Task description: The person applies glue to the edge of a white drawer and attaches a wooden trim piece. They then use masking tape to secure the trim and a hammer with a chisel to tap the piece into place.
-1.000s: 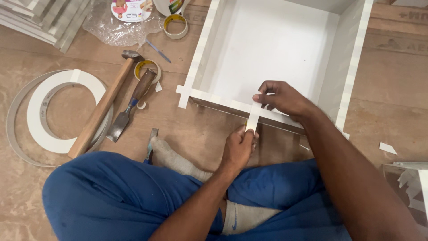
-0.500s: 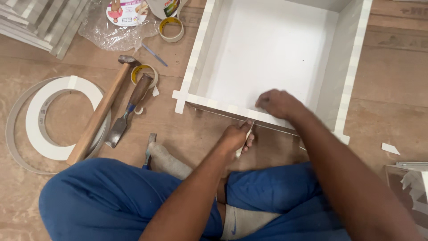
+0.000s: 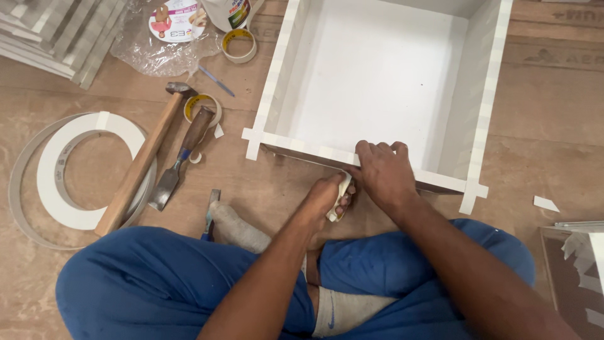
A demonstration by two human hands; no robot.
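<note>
White tape strip (image 3: 343, 196) pinched in left hand (image 3: 327, 198); right hand (image 3: 384, 173), fingers curled, pressing drawer box (image 3: 377, 82) front edge. Taping step; next needs firm smoothing.

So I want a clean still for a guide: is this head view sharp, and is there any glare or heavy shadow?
Head view: mostly sharp, tools and white box crisp; the left hand and right hand look only slightly soft. Light is even, with no strong glare on the white panel; a soft shadow lies under the box's near edge. Straight edges bow a little near the frame borders.
</note>
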